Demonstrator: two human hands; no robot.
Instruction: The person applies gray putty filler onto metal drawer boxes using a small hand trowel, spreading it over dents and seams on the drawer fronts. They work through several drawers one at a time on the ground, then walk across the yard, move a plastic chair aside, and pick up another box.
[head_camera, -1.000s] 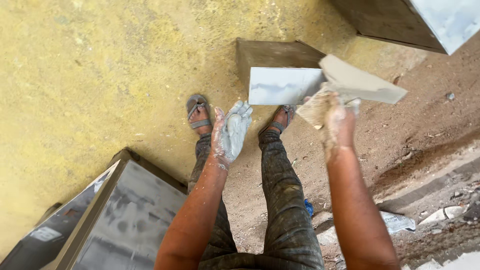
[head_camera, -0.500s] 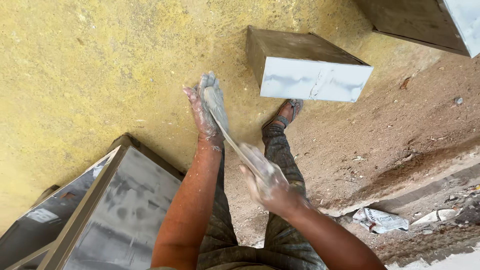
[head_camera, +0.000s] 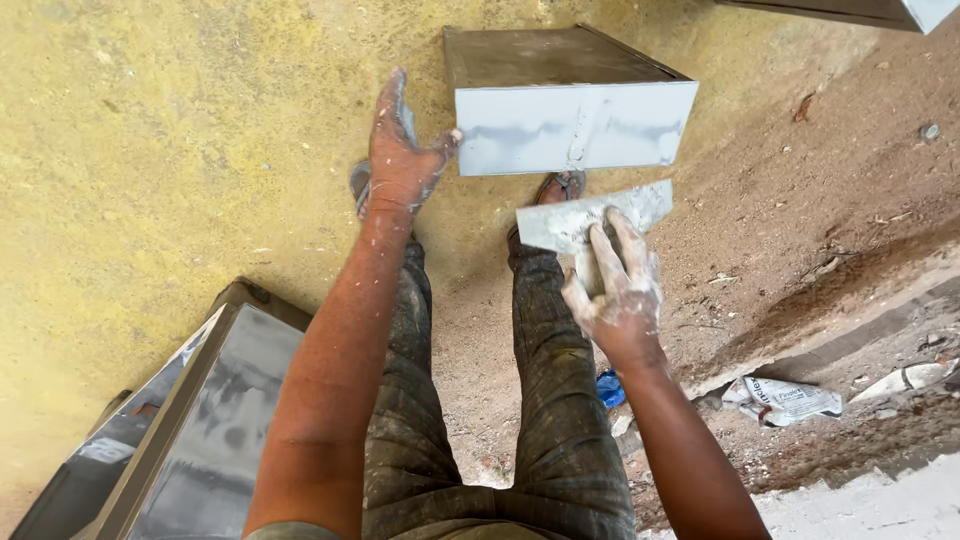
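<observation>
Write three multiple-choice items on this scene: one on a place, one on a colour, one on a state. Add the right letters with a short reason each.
1. Where is the grey metal drawer relative to the person's feet?
A. Just ahead of them
B. Behind them
C. Between the knees

2. What colour is the ground at left?
A. Yellow
B. Blue
C. Black

3. What is the right hand doing?
A. Hanging empty
B. Holding a flat scraper blade
C. Gripping the drawer

Answers: 1 A, the drawer lies just beyond the sandalled feet. 2 A, that ground is yellowish. 3 B, its fingers lie along the blade, while the left hand is open, its thumb at the drawer's corner.
</observation>
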